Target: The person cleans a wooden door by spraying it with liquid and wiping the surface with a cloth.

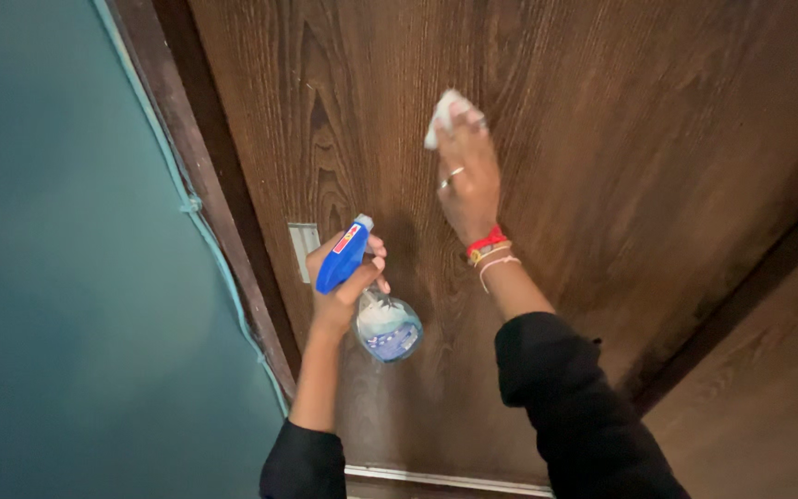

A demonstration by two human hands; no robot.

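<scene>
Hands first: the left hand (pixel 344 286) is closed around the neck of a spray bottle (pixel 371 300), fingers wrapped below the blue trigger head (pixel 344 254), which points toward 11 o'clock. The right hand (pixel 465 180) is pressed flat against the door (pixel 602 139), with a white cloth (pixel 443 115) pinned under the fingertips at 12 o'clock of the palm. The bottle is held at 8 o'clock from the cloth, apart from it and just off the wood.

The bottle is judged light, being clear plastic with little liquid left; it is stiff at the neck, where it is best gripped, and could be slippery if wet. The cloth is judged soft, limp and very light, best bunched under flat fingers.

Counted: one bottle, one cloth, two hands, one ring (pixel 452 173) and several bracelets (pixel 487 248) on the right wrist, two black sleeves (pixel 574 407).

Further out, a small pale plate (pixel 303 242) is seen at the door edge at 9 o'clock of the bottle, then the dark frame (pixel 219 203), and a teal wall (pixel 57 259) beyond it.
</scene>
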